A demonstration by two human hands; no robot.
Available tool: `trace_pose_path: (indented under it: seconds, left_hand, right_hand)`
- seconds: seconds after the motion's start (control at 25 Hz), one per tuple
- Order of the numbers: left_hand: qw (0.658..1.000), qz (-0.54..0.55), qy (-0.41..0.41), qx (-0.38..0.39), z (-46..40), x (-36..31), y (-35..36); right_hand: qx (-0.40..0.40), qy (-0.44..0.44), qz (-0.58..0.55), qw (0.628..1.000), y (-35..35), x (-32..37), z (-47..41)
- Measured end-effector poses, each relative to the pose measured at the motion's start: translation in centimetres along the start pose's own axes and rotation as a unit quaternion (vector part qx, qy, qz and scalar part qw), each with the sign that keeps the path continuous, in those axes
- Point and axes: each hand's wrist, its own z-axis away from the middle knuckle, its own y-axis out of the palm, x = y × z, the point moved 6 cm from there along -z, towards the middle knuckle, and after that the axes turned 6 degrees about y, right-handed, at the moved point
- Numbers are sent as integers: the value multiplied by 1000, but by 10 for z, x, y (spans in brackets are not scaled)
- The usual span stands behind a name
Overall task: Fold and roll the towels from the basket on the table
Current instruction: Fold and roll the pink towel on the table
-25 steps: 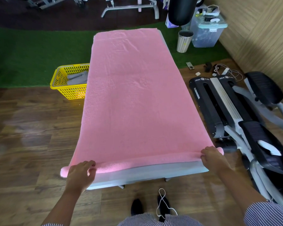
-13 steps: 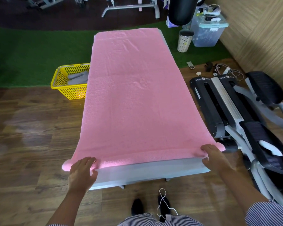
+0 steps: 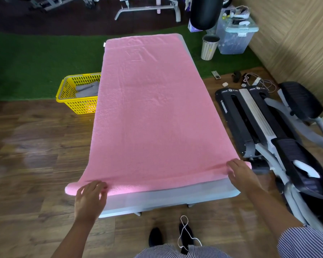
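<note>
Head view: pink towel (image 3: 153,112) lies flat along the table (image 3: 168,198), its near end slightly rolled. Left hand (image 3: 90,199) and right hand (image 3: 242,174) press it with loose fingers at the near corners. Yellow basket (image 3: 71,95) stands beside the table's left edge.

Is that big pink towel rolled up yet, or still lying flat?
Mostly spread flat: the pink towel covers nearly the whole table. Only its near edge is curled into a thin roll under the left hand and right hand.
</note>
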Motion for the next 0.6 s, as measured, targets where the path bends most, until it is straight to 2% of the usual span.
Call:
trace_pose_path:
  seconds: [0.08, 0.28, 0.48, 0.6]
  left_hand:
    - [1000, 4, 4, -2, -1, -2, 2]
    - [997, -31, 4, 66, 4, 1, 11]
    - [998, -28, -11, 49, 0, -2, 6]
    - [997, -39, -1, 71, 6, -5, 2]
  right_hand:
    - [13, 20, -22, 999, 5, -2, -1]
    - [70, 39, -32, 996, 9, -5, -2]
    - [74, 40, 22, 996, 10, -11, -3]
    - [93, 44, 54, 993, 11, -16, 1]
